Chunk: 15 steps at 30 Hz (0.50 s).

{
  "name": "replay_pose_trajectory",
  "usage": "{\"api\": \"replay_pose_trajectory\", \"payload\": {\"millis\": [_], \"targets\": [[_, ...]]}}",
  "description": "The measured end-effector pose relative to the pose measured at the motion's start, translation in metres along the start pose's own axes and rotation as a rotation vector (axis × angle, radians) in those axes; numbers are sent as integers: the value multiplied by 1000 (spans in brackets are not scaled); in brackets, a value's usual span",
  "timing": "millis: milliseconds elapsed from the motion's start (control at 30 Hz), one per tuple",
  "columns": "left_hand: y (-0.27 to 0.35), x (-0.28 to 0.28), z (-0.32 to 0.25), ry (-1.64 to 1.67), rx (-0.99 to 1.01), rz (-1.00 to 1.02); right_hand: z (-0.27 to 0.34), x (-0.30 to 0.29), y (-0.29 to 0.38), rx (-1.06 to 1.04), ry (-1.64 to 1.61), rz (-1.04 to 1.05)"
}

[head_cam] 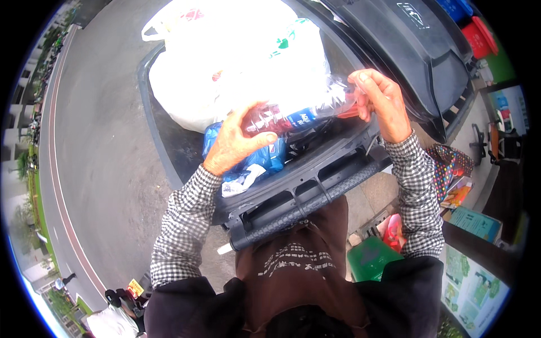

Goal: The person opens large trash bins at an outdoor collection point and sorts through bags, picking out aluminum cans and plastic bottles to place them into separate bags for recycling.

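Observation:
A clear plastic bottle (301, 117) with a blue label lies sideways between my two hands, over an open dark wheeled bin. My left hand (236, 141) cups its base, thumb on the near side and fingers on the far side. At the other end, my right hand (380, 99) pinches the bottle's top end; its cap cannot be made out. Below it, blue plastic bags (270, 159) and a crumpled white wrapper (243, 181) sit inside the bin. Large white plastic bags (249, 55), stuffed full and overexposed, fill the bin's far part.
The bin's handle bar (308, 207) is close before my body. Its dark lid (405, 55) hangs at the right. Lower right are a green container (372, 258) and a polka-dot bag (450, 167). A parked motorbike (131, 295) stands lower left, by the road.

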<state>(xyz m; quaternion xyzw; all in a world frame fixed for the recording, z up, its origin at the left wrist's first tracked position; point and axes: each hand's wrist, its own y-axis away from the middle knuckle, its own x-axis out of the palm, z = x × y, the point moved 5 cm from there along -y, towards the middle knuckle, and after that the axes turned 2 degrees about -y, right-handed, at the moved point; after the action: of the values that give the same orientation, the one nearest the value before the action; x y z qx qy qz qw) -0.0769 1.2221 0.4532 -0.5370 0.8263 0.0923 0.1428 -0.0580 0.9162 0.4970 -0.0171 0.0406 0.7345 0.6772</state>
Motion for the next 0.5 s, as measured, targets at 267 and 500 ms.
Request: {"api": "replay_pose_trajectory", "payload": {"millis": [267,500], "targets": [[28,-7,-23,-418,360,-313,-22,12,-49,88,301,-17],[41,-15,-8,-506,425,-440,0,45,-48,-104,211,-88]]}}
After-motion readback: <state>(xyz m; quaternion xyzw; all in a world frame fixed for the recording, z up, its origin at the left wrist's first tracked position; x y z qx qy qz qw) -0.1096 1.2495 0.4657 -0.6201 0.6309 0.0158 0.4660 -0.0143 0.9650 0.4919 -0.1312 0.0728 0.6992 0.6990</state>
